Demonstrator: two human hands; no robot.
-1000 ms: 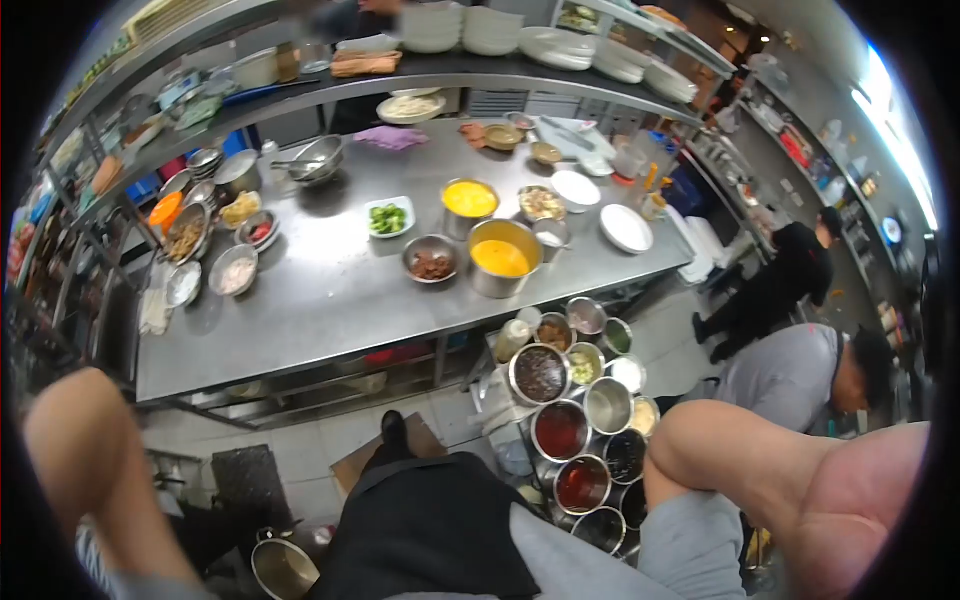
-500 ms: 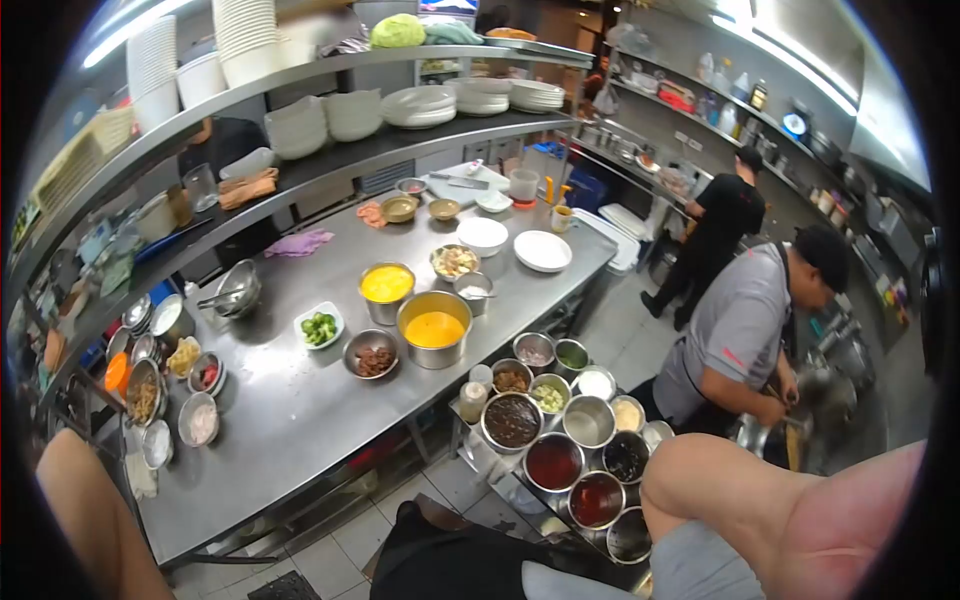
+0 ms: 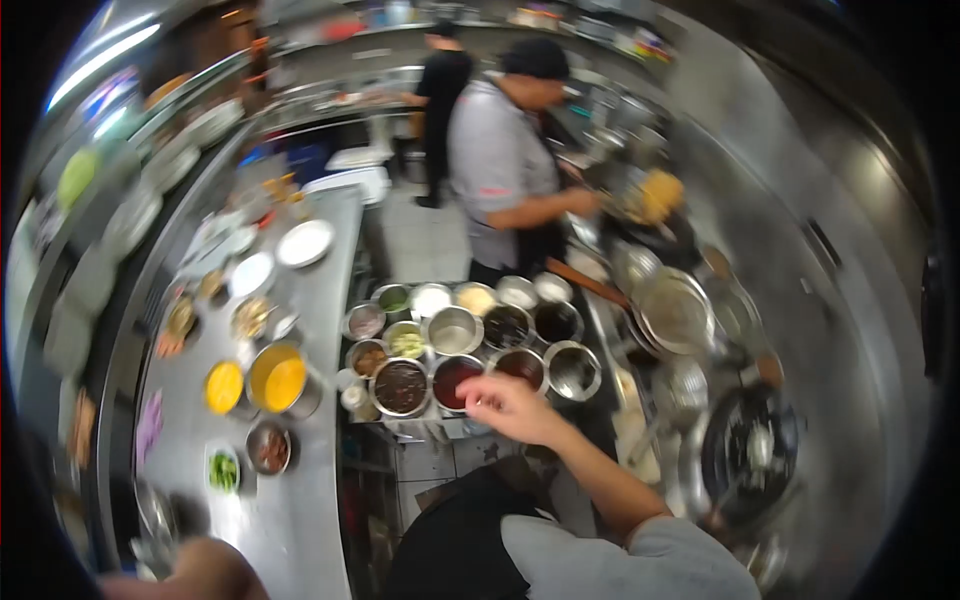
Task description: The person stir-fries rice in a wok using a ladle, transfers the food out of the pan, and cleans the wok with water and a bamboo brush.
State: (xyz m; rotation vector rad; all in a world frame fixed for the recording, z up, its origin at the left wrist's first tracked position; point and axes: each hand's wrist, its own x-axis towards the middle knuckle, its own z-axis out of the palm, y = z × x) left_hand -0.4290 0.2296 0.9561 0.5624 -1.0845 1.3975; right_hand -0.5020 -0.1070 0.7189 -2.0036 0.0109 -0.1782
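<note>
My right hand (image 3: 512, 408) reaches in from the lower right, over the near edge of a pot of dark red sauce (image 3: 455, 378). Its fingers are loosely bent and apart, slightly blurred, with nothing visible in them. Whether it touches the pot I cannot tell. Beside it stand a pot of dark chunky sauce (image 3: 401, 386), another red-brown sauce pot (image 3: 522, 366) and a metal pot with dark contents (image 3: 572, 371). Part of my left arm (image 3: 205, 570) shows at the bottom left; the left hand is outside the frame.
On the left, a steel table (image 3: 305, 500) holds a pot of yellow liquid (image 3: 285, 383), a bowl of green vegetables (image 3: 223, 469) and white plates (image 3: 304, 243). A co-worker in grey (image 3: 505, 150) stands ahead at the stove. To the right are strainers (image 3: 674, 312) and a burner (image 3: 755, 450).
The view has swung right, bringing the stove side into sight and shifting the steel table left. My right hand has come into view over the sauce pots.
</note>
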